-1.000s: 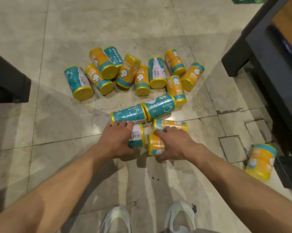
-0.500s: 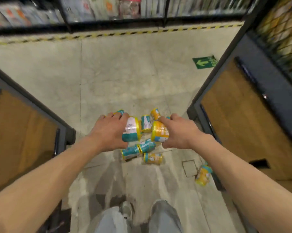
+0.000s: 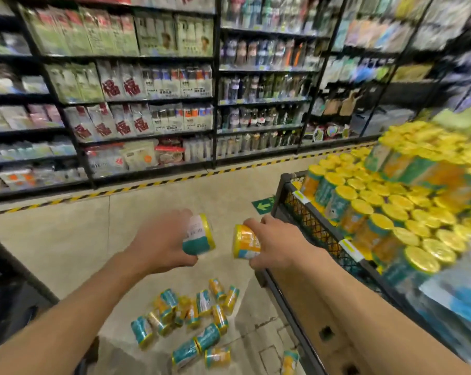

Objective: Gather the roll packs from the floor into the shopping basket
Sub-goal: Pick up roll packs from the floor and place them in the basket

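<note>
Head view, largest thing first: store shelving (image 3: pixel 147 85) runs across the background, far beyond both hands, stocked with blurred bags and bottles. A black-and-yellow striped line (image 3: pixel 158 182) marks the floor at its foot. The pale tiled floor (image 3: pixel 66 239) spreads below the hands.

To the right of the right hand, just beside it, stands a black wire-mesh display bin (image 3: pixel 304 212) filled with upright roll packs (image 3: pixel 391 209), their yellow caps showing in rows; motion blur smears the far side. Whether this bin is the shopping basket cannot be told. A dark bin edge (image 3: pixel 9 277) sits well to the left of the left hand. A green arrow sign (image 3: pixel 262 204) lies on the floor between the right hand and the shelving.

Below both hands, well apart from them, a scatter of roll packs on the floor (image 3: pixel 191 315) lies on its sides, teal and orange with yellow ends. One more stray pack (image 3: pixel 289 359) lies nearer the bin's base.

The left hand (image 3: pixel 161 239) curls its fingers round a teal roll pack (image 3: pixel 198 235), yellow end facing right. The right hand (image 3: pixel 275 242) grips an orange roll pack (image 3: pixel 245 242), yellow end facing left. Both packs are held in the air, near each other but not touching.
</note>
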Action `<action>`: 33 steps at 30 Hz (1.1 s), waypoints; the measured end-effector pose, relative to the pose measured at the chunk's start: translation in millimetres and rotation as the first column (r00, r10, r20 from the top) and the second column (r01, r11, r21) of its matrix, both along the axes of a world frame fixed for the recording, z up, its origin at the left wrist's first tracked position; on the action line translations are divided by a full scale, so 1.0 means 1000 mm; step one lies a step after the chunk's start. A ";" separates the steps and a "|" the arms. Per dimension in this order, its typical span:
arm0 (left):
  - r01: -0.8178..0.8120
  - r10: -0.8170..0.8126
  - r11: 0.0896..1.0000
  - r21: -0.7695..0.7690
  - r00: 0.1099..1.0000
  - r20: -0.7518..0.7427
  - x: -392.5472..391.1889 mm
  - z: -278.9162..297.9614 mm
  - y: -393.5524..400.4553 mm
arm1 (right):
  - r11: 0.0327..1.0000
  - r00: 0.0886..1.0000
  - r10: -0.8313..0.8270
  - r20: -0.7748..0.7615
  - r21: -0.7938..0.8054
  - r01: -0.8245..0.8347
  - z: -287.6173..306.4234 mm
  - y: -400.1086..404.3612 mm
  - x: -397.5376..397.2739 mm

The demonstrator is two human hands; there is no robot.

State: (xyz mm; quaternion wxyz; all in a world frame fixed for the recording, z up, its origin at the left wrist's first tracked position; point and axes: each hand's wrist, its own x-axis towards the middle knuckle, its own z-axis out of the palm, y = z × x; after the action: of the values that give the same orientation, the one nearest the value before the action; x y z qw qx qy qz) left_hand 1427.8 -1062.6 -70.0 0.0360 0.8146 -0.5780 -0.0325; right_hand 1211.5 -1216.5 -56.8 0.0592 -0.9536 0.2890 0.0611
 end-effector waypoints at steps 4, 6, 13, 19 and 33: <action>0.118 -0.117 0.992 -0.044 0.993 0.032 -0.011 0.042 -0.015 | 0.992 0.993 -0.105 0.051 -0.061 0.108 0.043 0.015 -0.026; 0.184 -0.183 0.980 -0.071 0.983 0.024 -0.017 0.053 -0.023 | 0.979 0.981 -0.181 0.068 -0.086 0.187 0.056 0.024 -0.043; 0.395 -0.412 0.908 -0.143 0.903 -0.123 -0.080 0.065 -0.045 | 0.870 0.861 -0.488 0.142 0.003 0.493 0.072 0.066 -0.129; 0.517 -0.563 0.825 -0.229 0.714 -0.417 -0.182 0.062 -0.055 | 0.648 0.597 -0.759 0.259 0.208 0.733 0.072 0.130 -0.241; 0.824 -0.724 0.501 -0.265 0.232 -0.649 -0.531 0.061 0.040 | 0.067 -0.165 -0.898 0.408 0.498 0.864 0.057 0.370 -0.526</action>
State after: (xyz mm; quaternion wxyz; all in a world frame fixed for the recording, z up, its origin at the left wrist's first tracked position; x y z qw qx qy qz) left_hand 896.9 -1022.2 -8.5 0.1734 0.3413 -0.8395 -0.3856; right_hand 685.7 -846.3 0.3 0.2020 -0.4377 0.8157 -0.3197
